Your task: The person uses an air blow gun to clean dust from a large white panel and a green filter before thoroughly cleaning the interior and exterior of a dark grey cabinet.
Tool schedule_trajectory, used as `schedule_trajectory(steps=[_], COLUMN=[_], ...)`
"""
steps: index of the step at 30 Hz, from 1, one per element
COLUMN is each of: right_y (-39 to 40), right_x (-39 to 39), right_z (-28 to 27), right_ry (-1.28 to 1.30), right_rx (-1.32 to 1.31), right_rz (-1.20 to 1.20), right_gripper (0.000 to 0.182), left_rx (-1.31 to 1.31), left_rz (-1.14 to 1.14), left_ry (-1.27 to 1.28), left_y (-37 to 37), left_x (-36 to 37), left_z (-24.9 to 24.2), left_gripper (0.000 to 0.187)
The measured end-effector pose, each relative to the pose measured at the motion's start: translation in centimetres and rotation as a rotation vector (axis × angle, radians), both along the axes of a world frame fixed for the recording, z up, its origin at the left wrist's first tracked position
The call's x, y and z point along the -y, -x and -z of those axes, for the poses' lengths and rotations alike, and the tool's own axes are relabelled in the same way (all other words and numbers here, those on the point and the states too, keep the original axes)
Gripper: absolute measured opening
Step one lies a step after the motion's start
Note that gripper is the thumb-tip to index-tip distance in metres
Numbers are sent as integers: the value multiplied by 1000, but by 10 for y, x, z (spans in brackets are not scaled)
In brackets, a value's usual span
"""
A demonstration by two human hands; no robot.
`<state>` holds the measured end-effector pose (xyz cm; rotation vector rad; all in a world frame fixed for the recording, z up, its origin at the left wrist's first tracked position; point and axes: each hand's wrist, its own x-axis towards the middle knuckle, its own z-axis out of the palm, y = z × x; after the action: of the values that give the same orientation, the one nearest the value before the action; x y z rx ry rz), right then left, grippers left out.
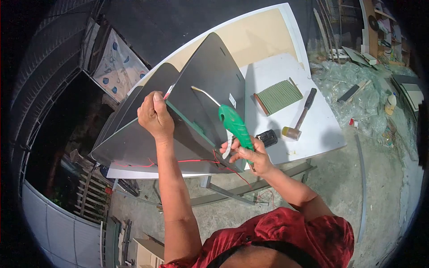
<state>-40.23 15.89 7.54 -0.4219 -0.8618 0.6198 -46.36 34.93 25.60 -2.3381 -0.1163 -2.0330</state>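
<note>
My right hand (pixel 250 154) is wrapped round the handle of a green soldering gun (pixel 233 121) with a pale trigger. Its bent metal tip points up and left, in front of a dark folded panel (pixel 213 67). At the panel's edge my left hand (pixel 156 117) is closed, pinching a thin red and white wire-like piece (pixel 169 91) that pokes out past the thumb. Most of that piece is hidden by the fingers. A red wire (pixel 192 160) runs across the lower part of the panel and hangs off the table.
On the white table (pixel 319 129) lie a mallet (pixel 300 117), a green ribbed pad (pixel 279 97) and a black battery-like block (pixel 267 138). Behind the panel leans a large cream board (pixel 254 38). Clear plastic wrap (pixel 344 76) is heaped on the floor at right. Metal bars (pixel 250 190) lie below the table.
</note>
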Motion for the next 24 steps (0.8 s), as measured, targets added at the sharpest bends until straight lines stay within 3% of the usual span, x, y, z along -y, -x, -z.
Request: schedule_trajectory(steps=[8, 10, 13, 16, 24], right_y=[7, 12, 14, 14, 13], right_x=[21, 22, 21, 19, 18], right_z=[63, 65, 66, 65, 68], right_ry=[212, 221, 220, 210, 256], right_rx=[-131, -154, -177, -177, -139], right_rz=[75, 72, 59, 52, 76], right_gripper=[19, 19, 18, 18, 23], left_rx=[-15, -10, 5, -16, -19], left_rz=[1, -33, -12, 4, 16], left_ry=[3, -12, -40, 6, 31], left_y=[-1, 0, -1, 0, 0], left_x=[0, 5, 2, 1, 0], left_z=[0, -2, -1, 0, 0], left_gripper=[28, 38, 38, 30, 29])
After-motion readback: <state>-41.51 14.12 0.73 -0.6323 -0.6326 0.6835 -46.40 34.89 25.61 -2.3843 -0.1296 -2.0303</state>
